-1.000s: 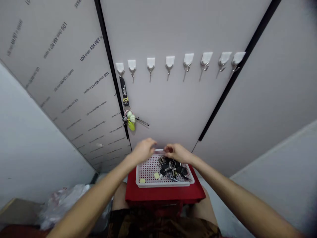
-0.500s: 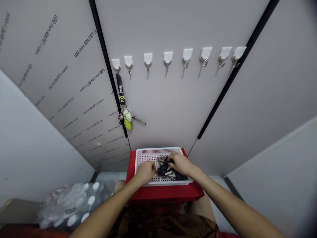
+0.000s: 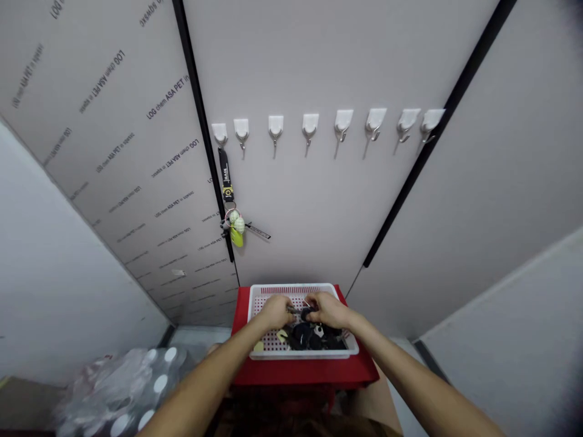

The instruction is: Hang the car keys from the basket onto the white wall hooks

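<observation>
White plastic makes up the basket, which sits low in the middle of the frame on a red tabletop, its walls keeping a loose pile of keys with dark heads together at its right half. Both hands meet just above that pile: the left hand and the right hand each have their fingers pinched together on a small key bunch, one from each side, which holds it lifted off the rest. Higher up, a row of white hooks runs across the wall; only the leftmost carries anything, a black lanyard hanging straight down under its keys' weight. Wrapped bottles lie at lower left
</observation>
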Available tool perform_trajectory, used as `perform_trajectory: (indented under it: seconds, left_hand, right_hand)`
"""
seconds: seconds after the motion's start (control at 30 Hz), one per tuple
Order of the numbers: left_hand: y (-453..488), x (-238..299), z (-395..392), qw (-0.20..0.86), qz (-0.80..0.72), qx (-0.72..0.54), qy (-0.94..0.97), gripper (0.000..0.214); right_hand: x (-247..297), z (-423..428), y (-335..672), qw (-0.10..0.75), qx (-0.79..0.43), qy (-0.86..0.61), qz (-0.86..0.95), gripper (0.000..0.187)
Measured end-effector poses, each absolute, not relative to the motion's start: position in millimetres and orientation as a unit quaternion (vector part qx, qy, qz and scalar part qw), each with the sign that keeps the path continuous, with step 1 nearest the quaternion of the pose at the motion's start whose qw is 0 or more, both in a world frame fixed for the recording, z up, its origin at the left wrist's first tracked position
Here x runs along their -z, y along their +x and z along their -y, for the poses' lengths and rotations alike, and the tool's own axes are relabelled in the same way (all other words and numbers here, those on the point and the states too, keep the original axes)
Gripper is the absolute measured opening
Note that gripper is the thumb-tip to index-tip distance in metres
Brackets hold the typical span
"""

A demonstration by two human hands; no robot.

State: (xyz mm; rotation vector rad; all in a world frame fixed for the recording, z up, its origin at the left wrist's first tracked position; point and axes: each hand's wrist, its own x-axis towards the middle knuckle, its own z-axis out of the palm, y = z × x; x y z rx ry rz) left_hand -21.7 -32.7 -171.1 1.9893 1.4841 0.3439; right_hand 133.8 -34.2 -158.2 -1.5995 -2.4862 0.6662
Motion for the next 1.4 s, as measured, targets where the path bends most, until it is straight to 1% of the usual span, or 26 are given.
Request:
perform_trajectory:
  seconds: [0.07,0.13,0.23,0.3,0.33,0.4,0.47,0.53,0.6,0.73,0.87,0.97,1.07,1.13,1.23,1.33,1.4]
  left_hand:
    - [-33,163,30,0.385,-0.579,-0.199,0.691,0.007]
    - [-41,150,29,0.466,-0.556,-0.288,0.626,0.008]
    - [-45,131,27,0.549,-0.493,-0.372,0.564,0.012]
    - [-44,121,26,0.576,-0.469,-0.397,0.539,0.015]
    - [-43,117,26,0.588,-0.459,-0.408,0.526,0.015]
    - [-42,109,26,0.616,-0.437,-0.43,0.495,0.017]
    - [-42,102,28,0.646,-0.413,-0.445,0.463,0.019]
    - [-43,95,30,0.669,-0.392,-0.452,0.44,0.02]
    - [-47,89,31,0.676,-0.381,-0.462,0.43,0.021]
    - [-60,80,31,0.659,-0.378,-0.482,0.437,0.021]
    - [-76,76,29,0.619,-0.407,-0.482,0.468,0.018]
    - [-79,73,29,0.555,-0.45,-0.463,0.525,0.011]
    - [-75,66,27,0.495,-0.434,-0.448,0.606,0.009]
    - [-73,58,22,0.443,-0.426,-0.457,0.643,0.01]
    - [-75,42,13,0.353,-0.46,-0.482,0.657,0.009]
    - [-82,20,3,0.292,-0.467,-0.493,0.673,0.009]
    - [-87,-1,-5,0.26,-0.462,-0.518,0.671,0.01]
  right_hand:
    - [156,35,138,0.097,-0.222,-0.521,0.818,0.015]
    - [154,35,139,0.125,-0.218,-0.527,0.812,0.017]
    - [149,34,132,0.181,-0.202,-0.545,0.794,0.035]
    - [145,35,123,0.241,-0.217,-0.527,0.786,0.048]
    - [143,36,117,0.265,-0.237,-0.505,0.787,0.05]
    - [138,37,105,0.287,-0.297,-0.448,0.793,0.044]
    - [134,38,93,0.295,-0.361,-0.4,0.789,0.032]
    - [131,37,84,0.311,-0.406,-0.377,0.772,0.022]
    - [127,36,78,0.329,-0.433,-0.375,0.751,0.018]
    - [115,32,78,0.33,-0.462,-0.408,0.715,0.017]
    - [98,26,83,0.337,-0.425,-0.445,0.712,0.018]
    - [82,20,80,0.353,-0.352,-0.44,0.747,0.018]
    - [64,13,72,0.358,-0.293,-0.429,0.775,0.019]
    - [50,10,66,0.36,-0.261,-0.425,0.788,0.019]
    - [25,5,58,0.378,-0.208,-0.419,0.799,0.019]
    - [-3,-3,51,0.4,-0.188,-0.412,0.797,0.018]
    - [-23,-11,43,0.426,-0.2,-0.404,0.785,0.017]
